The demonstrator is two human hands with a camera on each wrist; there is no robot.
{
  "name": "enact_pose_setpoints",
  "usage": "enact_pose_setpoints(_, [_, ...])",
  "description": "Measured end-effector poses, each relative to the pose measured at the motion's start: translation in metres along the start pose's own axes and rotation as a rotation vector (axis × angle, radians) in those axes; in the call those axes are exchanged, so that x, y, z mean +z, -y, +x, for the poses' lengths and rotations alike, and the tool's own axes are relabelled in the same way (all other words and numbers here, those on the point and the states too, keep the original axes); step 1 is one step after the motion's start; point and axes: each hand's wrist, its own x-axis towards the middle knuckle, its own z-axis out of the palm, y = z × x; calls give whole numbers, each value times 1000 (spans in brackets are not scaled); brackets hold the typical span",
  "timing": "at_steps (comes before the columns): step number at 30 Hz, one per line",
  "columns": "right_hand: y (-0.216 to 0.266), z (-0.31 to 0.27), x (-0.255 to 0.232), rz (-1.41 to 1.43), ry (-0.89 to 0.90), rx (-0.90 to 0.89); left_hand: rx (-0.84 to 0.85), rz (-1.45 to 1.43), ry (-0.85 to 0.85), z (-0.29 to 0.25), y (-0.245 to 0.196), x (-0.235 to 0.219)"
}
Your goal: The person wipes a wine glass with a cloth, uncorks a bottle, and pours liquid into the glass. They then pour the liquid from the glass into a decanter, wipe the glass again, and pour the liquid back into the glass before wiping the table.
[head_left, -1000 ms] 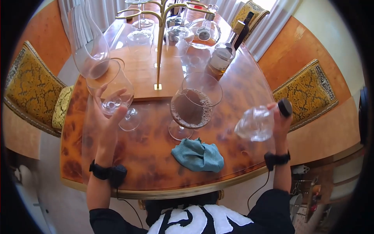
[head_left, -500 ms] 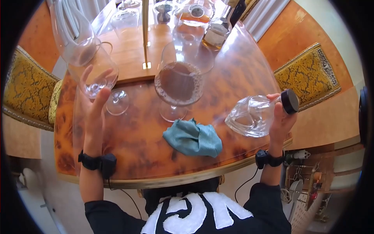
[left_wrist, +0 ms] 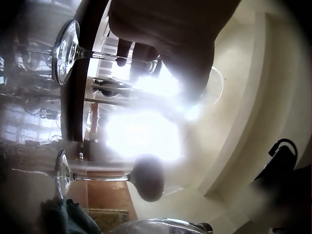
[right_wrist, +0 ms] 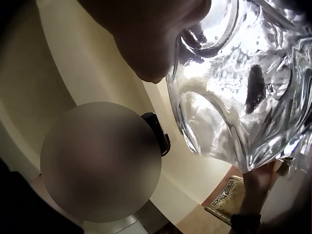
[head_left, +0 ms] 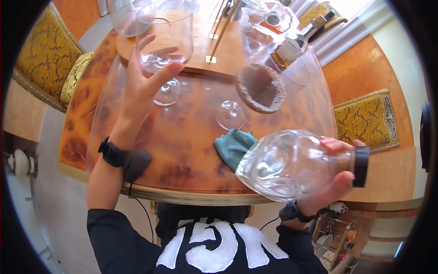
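The left hand (head_left: pixel 145 80) cups the bowl of a stemmed glass (head_left: pixel 169 32), thumb and fingers curved around its lower part; the glass foot (head_left: pixel 168 92) shows just beneath. Held in the right hand (head_left: pixel 333 176) by its neck, a clear faceted bottle (head_left: pixel 285 164) with a black cap (head_left: pixel 361 166) lies sideways above the table's front right edge. Between the hands stands a large glass with a brown, frothy drink (head_left: pixel 261 88). A teal cloth (head_left: pixel 234 147) is partly behind the bottle. In the right wrist view the bottle (right_wrist: pixel 219 97) fills the upper right.
A wooden stand (head_left: pixel 200 45) with a brass post is at the back. An amber bottle (head_left: pixel 288 49) and a round decanter (head_left: pixel 273 19) stand at the back right, a tall glass decanter (head_left: pixel 125 20) at the back left. Patterned chairs (head_left: pixel 369 119) flank the table.
The right hand and its bottle have moved inward, nearer the camera, over part of the cloth. The left hand stays at its glass. The head view has shifted and tilted.
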Motion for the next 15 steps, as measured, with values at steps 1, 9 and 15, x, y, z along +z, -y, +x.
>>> enact_pose_setpoints(1, [0, -6, 9, -5, 43, 24, -5, -9, 7, -1, 0, 0])
enact_pose_setpoints(9, [-4, -27, 23, -57, 388, 48, -14, 24, 7, -1, -4, 0])
enact_pose_setpoints(15, [-4, -19, 16, -185, 396, 13, -8, 39, 10, 0, -2, -1])
